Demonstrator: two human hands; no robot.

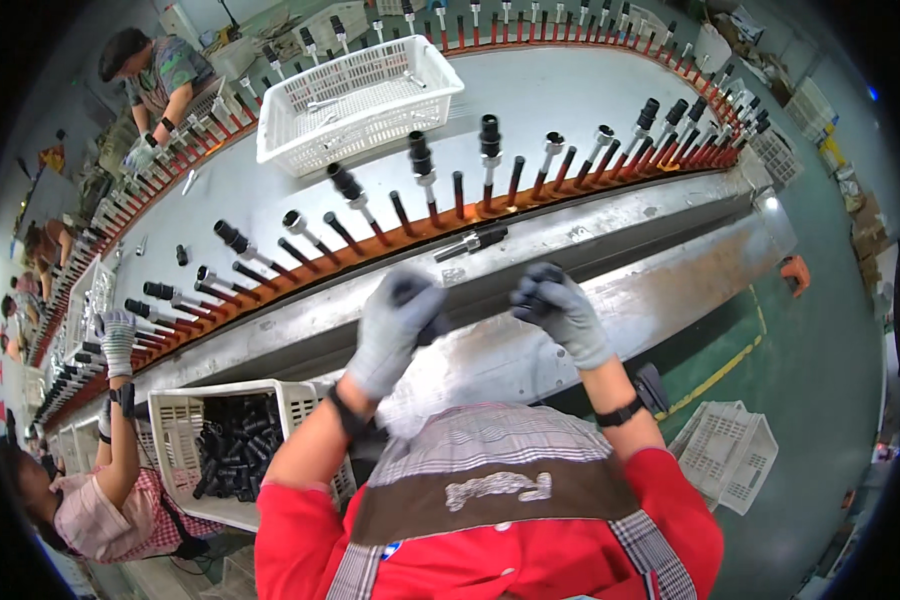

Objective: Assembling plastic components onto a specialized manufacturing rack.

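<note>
Both our gloved hands are smeared by motion. In our left hand (395, 325) a dark part shows only at the fingertips (408, 290), its shape beyond telling. Our right hand (560, 310) curls over something black under the fingers (535, 300), mostly hidden. Below our left wrist, the crate of black parts (232, 445) is partly covered by our forearm. The far pegs (70, 380) beside the co-worker's glove (118, 335) shrink too small to tell apart.

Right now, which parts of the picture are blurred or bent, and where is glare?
In the head view, the left hand and right hand are smeared by motion; the conveyor rail curves from fisheye distortion; pale glare lies on the grey table top; the corners are black.
</note>
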